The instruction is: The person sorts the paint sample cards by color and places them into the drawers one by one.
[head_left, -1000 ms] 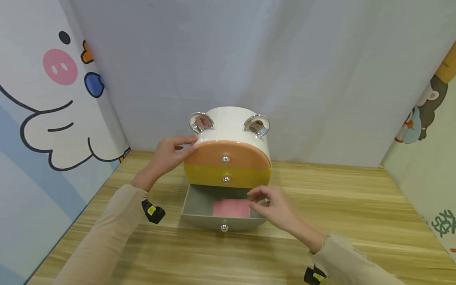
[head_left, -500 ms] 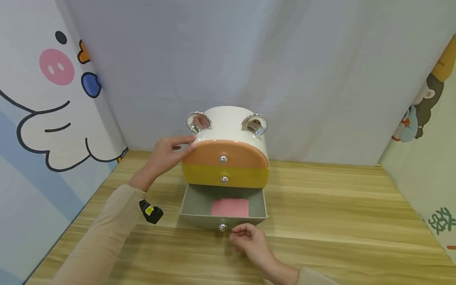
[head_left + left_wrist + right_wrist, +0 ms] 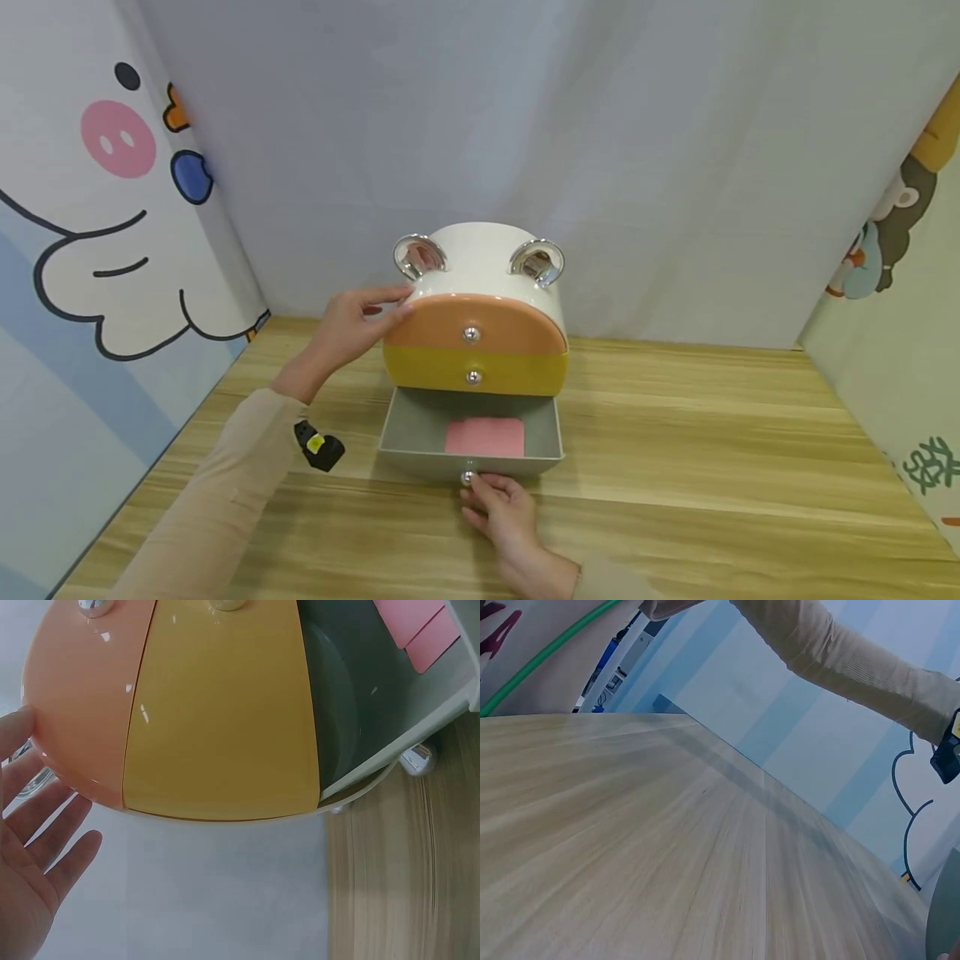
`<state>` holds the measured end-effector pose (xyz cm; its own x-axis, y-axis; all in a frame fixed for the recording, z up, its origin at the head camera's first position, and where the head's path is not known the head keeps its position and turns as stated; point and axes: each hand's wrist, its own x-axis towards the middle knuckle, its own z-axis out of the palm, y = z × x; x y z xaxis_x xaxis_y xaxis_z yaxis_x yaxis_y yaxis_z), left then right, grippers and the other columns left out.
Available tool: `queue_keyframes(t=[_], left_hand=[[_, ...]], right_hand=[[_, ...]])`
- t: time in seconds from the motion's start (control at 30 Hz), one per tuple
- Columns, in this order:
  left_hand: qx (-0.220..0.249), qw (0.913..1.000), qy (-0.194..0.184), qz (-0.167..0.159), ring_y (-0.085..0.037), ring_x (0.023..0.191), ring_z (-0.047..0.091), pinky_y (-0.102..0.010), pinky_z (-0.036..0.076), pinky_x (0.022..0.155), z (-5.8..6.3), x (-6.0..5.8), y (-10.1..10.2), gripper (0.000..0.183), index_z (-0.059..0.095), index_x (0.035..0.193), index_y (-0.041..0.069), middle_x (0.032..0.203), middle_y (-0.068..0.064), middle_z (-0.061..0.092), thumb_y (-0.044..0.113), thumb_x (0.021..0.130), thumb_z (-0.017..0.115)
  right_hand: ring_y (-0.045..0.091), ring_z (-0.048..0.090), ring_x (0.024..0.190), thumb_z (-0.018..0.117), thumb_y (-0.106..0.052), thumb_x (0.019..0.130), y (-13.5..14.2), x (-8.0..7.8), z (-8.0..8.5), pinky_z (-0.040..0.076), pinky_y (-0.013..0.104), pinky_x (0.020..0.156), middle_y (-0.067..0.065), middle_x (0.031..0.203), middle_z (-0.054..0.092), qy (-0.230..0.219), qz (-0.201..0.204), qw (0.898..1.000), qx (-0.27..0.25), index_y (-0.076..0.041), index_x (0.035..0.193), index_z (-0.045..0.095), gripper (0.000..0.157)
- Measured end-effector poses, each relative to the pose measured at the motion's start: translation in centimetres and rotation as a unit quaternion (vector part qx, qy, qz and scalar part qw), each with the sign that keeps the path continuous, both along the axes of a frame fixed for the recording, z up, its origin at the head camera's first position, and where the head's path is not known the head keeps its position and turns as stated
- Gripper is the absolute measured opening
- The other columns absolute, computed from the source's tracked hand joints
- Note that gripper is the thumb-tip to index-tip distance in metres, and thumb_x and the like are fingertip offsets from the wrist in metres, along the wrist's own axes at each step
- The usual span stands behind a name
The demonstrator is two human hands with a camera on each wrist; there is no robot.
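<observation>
A small cabinet [image 3: 487, 258] with a white rounded top and silver ears stands on the wooden table. Its orange drawer [image 3: 427, 323] and yellow drawer [image 3: 427, 367] are closed; the grey-green bottom drawer [image 3: 420, 467] is pulled out, with pink cards [image 3: 487, 437] lying inside. My left hand [image 3: 352, 325] touches the cabinet's upper left edge, thumb on the front and fingers spread in the left wrist view. Below the drawer front, my right hand [image 3: 510, 517] pinches the silver drawer knob [image 3: 467, 478] between thumb and fingers. Only a sliver of that hand shows in the right wrist view.
Wooden table [image 3: 712, 433] surrounds the cabinet. A pale curtain [image 3: 660, 167] hangs behind it, and printed cartoon panels [image 3: 90, 250] flank the table. A black wrist device [image 3: 322, 450] hangs beside the left sleeve.
My right hand has moved from the right side of the drawer down and left to its knob and now pinches it. The left hand keeps its place on the cabinet.
</observation>
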<state>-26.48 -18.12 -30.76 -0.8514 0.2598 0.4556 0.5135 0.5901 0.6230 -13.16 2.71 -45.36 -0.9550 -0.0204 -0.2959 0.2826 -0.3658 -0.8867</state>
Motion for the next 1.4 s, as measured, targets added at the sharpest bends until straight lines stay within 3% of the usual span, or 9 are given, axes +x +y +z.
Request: queue_keyframes(t=[0.4, 0.6, 0.77, 1.0, 1.27, 1.4], left_hand=[[0.000, 1.0000, 0.007, 0.003, -0.027, 0.105, 0.058, -0.045, 0.049, 0.084, 0.0, 0.2, 0.0, 0.032, 0.065, 0.113, 0.005, 0.115, -0.012, 0.062, 0.021, 0.086, 0.064], [0.004, 1.0000, 0.003, 0.000, -0.027, 0.107, 0.057, -0.045, 0.049, 0.085, 0.0, 0.2, 0.0, 0.033, 0.064, 0.114, 0.005, 0.116, -0.011, 0.061, 0.022, 0.086, 0.064], [0.001, 1.0000, -0.002, 0.002, -0.027, 0.107, 0.057, -0.044, 0.049, 0.086, 0.1, 0.2, 0.1, 0.034, 0.064, 0.115, 0.006, 0.117, -0.010, 0.061, 0.024, 0.086, 0.063], [-0.008, 1.0000, -0.001, 0.002, -0.026, 0.107, 0.057, -0.043, 0.049, 0.086, 0.0, 0.3, 0.4, 0.034, 0.063, 0.116, 0.007, 0.117, -0.010, 0.061, 0.025, 0.086, 0.063], [-0.002, 1.0000, 0.006, 0.001, -0.028, 0.106, 0.057, -0.046, 0.048, 0.085, -0.1, 0.2, 0.3, 0.034, 0.064, 0.115, 0.005, 0.116, -0.012, 0.061, 0.024, 0.086, 0.063], [-0.002, 1.0000, 0.003, 0.005, -0.028, 0.107, 0.057, -0.046, 0.048, 0.085, -0.2, 0.2, 0.3, 0.035, 0.063, 0.116, 0.005, 0.117, -0.012, 0.060, 0.025, 0.087, 0.063]], right_hand=[[0.009, 0.062, 0.073, 0.057, 0.000, 0.086, -0.8, -1.0, 0.1, 0.052, 0.020, 0.063, 0.002, 0.082, 0.060, 0.030, -0.062, 0.998, 0.013, 0.007, 0.103, 0.051, 0.020], [0.009, 0.062, 0.074, 0.058, 0.003, 0.086, -1.1, -2.5, 0.2, 0.053, 0.022, 0.067, 0.004, 0.084, 0.061, 0.035, -0.077, 0.996, 0.010, 0.009, 0.104, 0.051, 0.021], [0.010, 0.062, 0.072, 0.059, 0.003, 0.085, -1.0, -4.6, 0.4, 0.053, 0.023, 0.067, 0.005, 0.082, 0.062, 0.044, -0.094, 0.995, 0.015, 0.009, 0.102, 0.053, 0.020], [0.010, 0.061, 0.072, 0.058, 0.004, 0.085, -0.8, -6.9, 0.5, 0.053, 0.025, 0.069, 0.008, 0.084, 0.061, 0.046, -0.091, 0.994, 0.026, 0.010, 0.104, 0.052, 0.021], [0.010, 0.061, 0.068, 0.059, 0.005, 0.083, -0.8, -7.7, 0.8, 0.054, 0.025, 0.066, 0.007, 0.080, 0.061, 0.047, -0.087, 0.994, 0.036, 0.010, 0.100, 0.053, 0.018], [0.012, 0.062, 0.070, 0.058, 0.004, 0.083, 0.2, -7.8, 0.7, 0.054, 0.030, 0.069, 0.007, 0.081, 0.062, 0.054, -0.057, 0.995, 0.059, 0.011, 0.100, 0.055, 0.019]])
